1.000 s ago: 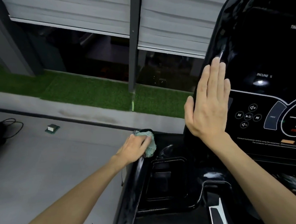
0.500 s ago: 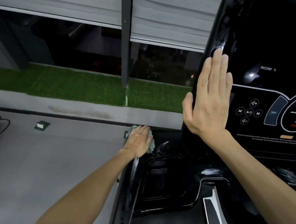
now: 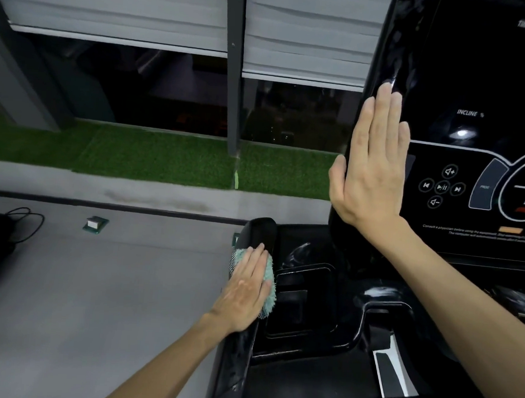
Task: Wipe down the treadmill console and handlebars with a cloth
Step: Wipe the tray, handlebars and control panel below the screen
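- Left hand (image 3: pixel 246 293) lies flat on the teal microfibre cloth (image 3: pixel 270 287), fingers fairly straight, pressing it onto the treadmill's black left handlebar (image 3: pixel 262 229).
- The cloth sits under the palm, just short of the handlebar's far tip, its fringe peeking out on the right side.
- Right hand (image 3: pixel 370 171) is spread flat, fingers straight and together, palm against the left edge of the glossy console (image 3: pixel 478 73); it holds nothing.
- Media buttons (image 3: pixel 441 187) sit just right of that hand.
- A recessed tray (image 3: pixel 304 306) lies between handlebar and console.
- Far left, a floor socket (image 3: pixel 95 224) on grey floor, artificial grass (image 3: pixel 153 158) beyond.
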`<state>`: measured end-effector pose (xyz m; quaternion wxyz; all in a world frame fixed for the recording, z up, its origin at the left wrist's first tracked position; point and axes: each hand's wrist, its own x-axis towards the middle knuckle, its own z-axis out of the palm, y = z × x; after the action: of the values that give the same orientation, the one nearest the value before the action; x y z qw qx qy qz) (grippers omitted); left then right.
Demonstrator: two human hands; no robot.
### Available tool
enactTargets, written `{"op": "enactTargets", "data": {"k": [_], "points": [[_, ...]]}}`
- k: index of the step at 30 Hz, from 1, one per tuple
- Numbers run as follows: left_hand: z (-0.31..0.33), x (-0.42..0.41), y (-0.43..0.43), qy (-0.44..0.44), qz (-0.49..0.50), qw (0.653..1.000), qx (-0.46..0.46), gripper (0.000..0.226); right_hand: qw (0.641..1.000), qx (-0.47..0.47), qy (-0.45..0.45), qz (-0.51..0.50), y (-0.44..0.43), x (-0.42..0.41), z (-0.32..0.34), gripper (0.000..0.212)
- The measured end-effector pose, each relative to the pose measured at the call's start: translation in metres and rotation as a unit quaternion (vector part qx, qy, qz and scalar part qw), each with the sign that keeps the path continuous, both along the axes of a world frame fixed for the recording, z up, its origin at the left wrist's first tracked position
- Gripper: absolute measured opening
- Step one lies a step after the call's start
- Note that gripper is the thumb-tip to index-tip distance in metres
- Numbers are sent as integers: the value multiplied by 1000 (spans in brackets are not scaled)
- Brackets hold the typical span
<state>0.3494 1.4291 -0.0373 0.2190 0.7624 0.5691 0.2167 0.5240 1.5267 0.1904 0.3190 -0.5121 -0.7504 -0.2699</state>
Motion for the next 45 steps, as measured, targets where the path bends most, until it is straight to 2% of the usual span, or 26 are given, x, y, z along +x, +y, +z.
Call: {"op": "enactTargets", "data": {"k": [5, 7, 11, 19, 24, 26, 30, 37, 41, 45], "points": [[7, 7, 30, 15, 20, 999, -41, 57, 1000, 2, -3, -12, 1, -2, -2, 71], [9, 12, 54, 39, 31, 996, -68, 58, 1000, -1, -3, -21, 0, -1, -4, 71], [11, 18, 88, 92, 29, 993, -68, 58, 1000, 1, -6, -26, -1, -2, -7, 70], [11, 15, 41, 31, 33, 998, -34, 57, 999, -13, 12, -32, -4, -1, -11, 67], [5, 7, -15, 43, 12, 999, 7, 64, 998, -39, 10, -39, -19, -1, -32, 66], [4, 5, -27, 54, 11, 998, 5, 60, 997, -61, -3, -39, -31, 0, -49, 69], [9, 8, -13, 67, 17, 998, 4, 60, 997, -60, -2, -54, -37, -1, -67, 72], [17, 20, 64, 86, 38, 994, -55, 58, 997, -47, 6, -57, -34, -2, -67, 74], [14, 19, 68, 71, 32, 997, -26, 56, 997, -42, 0, -61, -34, -2, -68, 72], [10, 14, 37, 53, 14, 998, 6, 56, 997, -50, 2, -56, -36, -1, -68, 70]]}}
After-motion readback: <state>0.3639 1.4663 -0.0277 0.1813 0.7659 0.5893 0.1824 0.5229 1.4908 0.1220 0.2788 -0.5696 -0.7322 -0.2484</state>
